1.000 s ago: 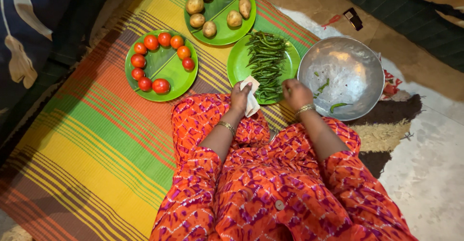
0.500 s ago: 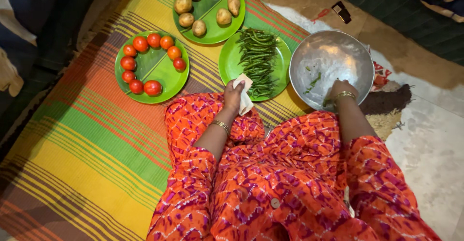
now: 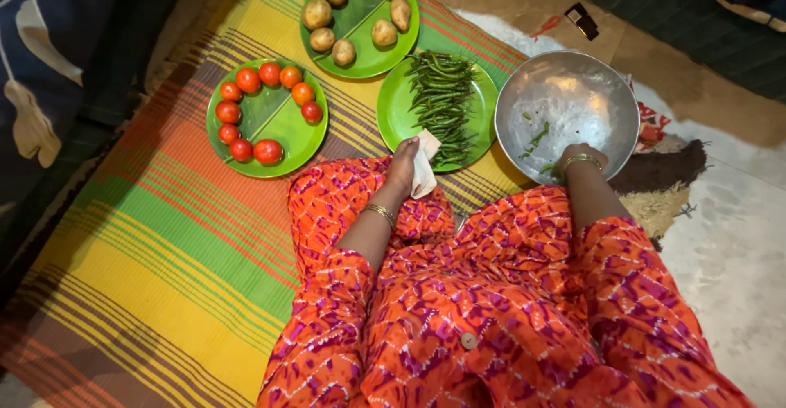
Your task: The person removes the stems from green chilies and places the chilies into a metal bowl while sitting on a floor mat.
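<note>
Striped woven floor mat (image 3: pixel 164 236), yellow, green and orange, fills the left and centre of the frame; the person sits on it in orange patterned clothing.

Round silver metal bowl (image 3: pixel 566 113), upper right: a few green chilli pieces lie inside. The right hand (image 3: pixel 580 156) is at the bowl's near rim, bangle on the wrist. A second ago this hand was over the chilli plate; half a second ago it was already at the bowl, and it remains there. Judgement: a chilli piece has been carried across and dropped in. Fingers are curled away from the camera, so I cannot tell whether the grip is closed or holds anything.

Three round green plastic plates: one with red tomatoes (image 3: pixel 267 117) centre left, one with brown potatoes (image 3: pixel 359 23) top centre, one with the pile of long green chillies (image 3: pixel 442 101) right of centre.

Left hand (image 3: pixel 404 162) rests at the chilli plate's near edge, grip closed on a small folded white cloth (image 3: pixel 424 172); position unchanged.
</note>
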